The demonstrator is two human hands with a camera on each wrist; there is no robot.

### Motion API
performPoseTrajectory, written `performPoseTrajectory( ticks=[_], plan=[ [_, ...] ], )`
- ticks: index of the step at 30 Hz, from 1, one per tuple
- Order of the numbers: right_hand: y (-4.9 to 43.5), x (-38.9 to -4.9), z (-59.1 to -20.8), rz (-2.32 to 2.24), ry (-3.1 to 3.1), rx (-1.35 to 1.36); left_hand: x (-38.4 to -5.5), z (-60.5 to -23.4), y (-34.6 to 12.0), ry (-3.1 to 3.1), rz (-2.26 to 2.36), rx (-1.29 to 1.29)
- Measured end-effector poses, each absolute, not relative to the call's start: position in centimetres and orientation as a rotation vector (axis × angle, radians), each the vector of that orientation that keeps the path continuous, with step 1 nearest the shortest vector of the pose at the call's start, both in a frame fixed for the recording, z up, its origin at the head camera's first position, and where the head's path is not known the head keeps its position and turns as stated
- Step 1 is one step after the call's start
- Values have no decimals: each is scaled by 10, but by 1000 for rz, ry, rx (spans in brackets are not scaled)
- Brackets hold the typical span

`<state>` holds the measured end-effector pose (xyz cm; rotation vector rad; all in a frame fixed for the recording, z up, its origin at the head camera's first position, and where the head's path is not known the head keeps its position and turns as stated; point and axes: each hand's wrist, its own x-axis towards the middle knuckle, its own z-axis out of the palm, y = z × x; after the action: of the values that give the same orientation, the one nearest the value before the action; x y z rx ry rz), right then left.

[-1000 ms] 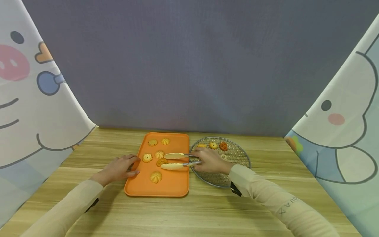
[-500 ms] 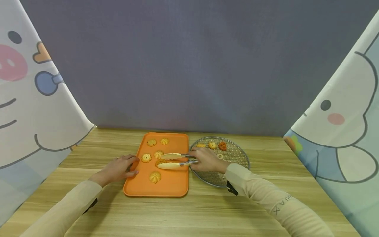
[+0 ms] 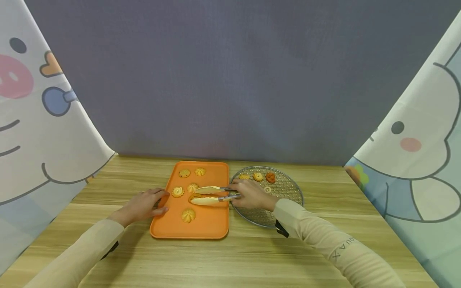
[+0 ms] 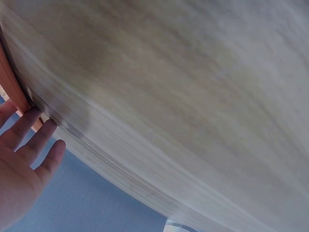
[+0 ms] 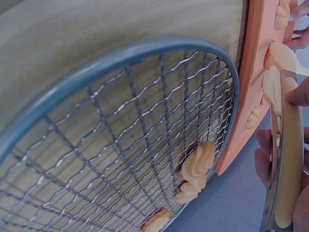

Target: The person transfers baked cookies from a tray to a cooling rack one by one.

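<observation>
The head view shows the right hand with its fingers curled round one pair of tongs, which run side to side, their tips straddling the dark orange cookie on the one orange tray, leftward of those fingers; its long axis, and whether it is pinched, cannot be told. The left hand, nearer to it, rests loosely spread fingers at the tray's left rim. Six cookies show on the tray, four on the one round wire rack.
</observation>
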<state>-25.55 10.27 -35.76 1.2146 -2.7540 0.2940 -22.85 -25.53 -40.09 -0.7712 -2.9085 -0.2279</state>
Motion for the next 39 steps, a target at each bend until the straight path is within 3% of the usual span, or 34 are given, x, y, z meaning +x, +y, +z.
performPoseTrajectory(
  ticks=[17,39],
  plan=[
    [125,-251,-350,371,-2730,1187,-229,-401,-255,-2911,-235,-780],
    [208,-239,-341,435,-2764,966,-229,-398,-256,-2904,-255,-802]
  ],
)
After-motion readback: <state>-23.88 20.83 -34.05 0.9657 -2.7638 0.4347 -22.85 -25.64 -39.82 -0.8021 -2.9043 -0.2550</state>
